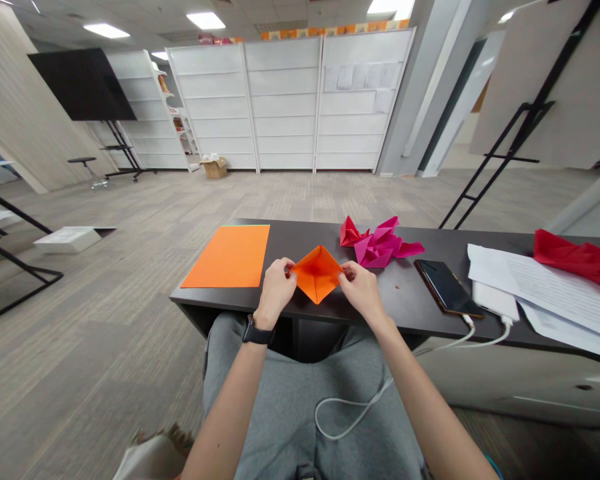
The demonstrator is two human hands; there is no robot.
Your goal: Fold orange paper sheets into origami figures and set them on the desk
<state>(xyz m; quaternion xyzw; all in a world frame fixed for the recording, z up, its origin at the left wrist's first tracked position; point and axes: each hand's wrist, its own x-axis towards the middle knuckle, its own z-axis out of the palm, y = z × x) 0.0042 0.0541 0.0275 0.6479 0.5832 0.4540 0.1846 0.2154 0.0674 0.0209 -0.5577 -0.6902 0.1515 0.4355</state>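
Observation:
Between my hands is a folded piece of orange origami paper, opened into a diamond with a crease down its middle. My left hand pinches its left corner, and a dark watch sits on that wrist. The right corner is pinched by my right hand. The folded paper is just over the front part of the dark table; whether it touches the surface I cannot tell. To the left lies a flat stack of orange sheets. Folded magenta paper pieces and a red one lie behind my right hand.
On the right, a phone and a white power bank are joined to white cables. Printed sheets lie beside them, with a red cloth-like item on top. The cable loops over my lap.

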